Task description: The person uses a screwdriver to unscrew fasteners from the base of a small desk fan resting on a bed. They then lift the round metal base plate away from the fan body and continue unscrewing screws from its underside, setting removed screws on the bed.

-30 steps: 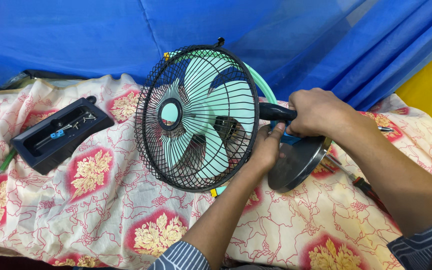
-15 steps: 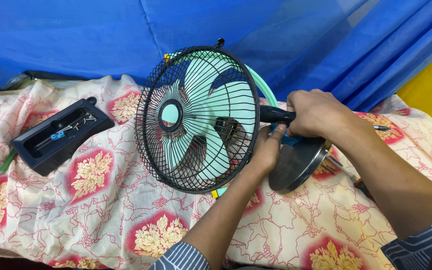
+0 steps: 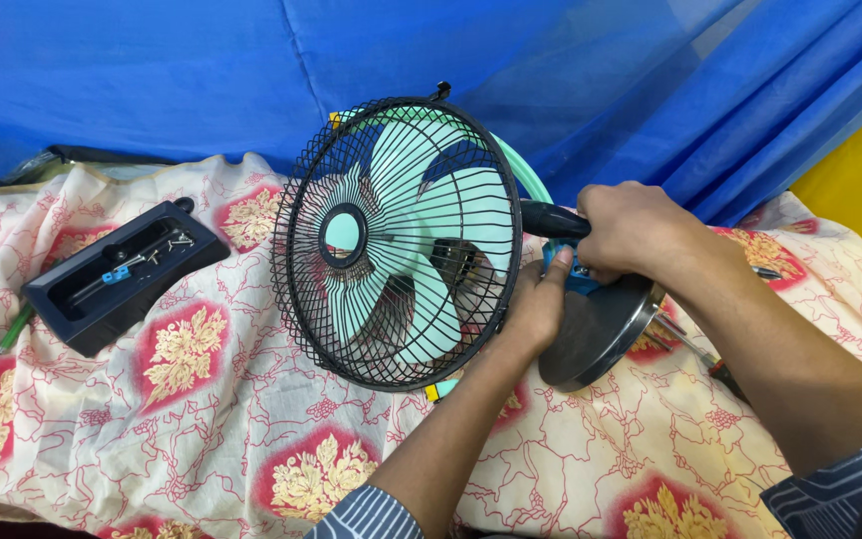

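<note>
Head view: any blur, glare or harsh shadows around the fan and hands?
Head view: sharp throughout, no motion blur on the left hand or right hand; light is soft and even, with a dull sheen on the fan's round base and no hard glare; the fan throws only faint shadow on the floral cloth.

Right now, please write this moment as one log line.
left hand: behind fan grille | right hand: grips black handle | tray: on cloth

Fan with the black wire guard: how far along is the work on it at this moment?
Looks done: the fan has its black guard and mint blades fitted. In hand: the right hand grips the dark neck, the left hand steadies behind the guard by the round base. Left: small tools lie in the black tray; their use is unclear.
</note>
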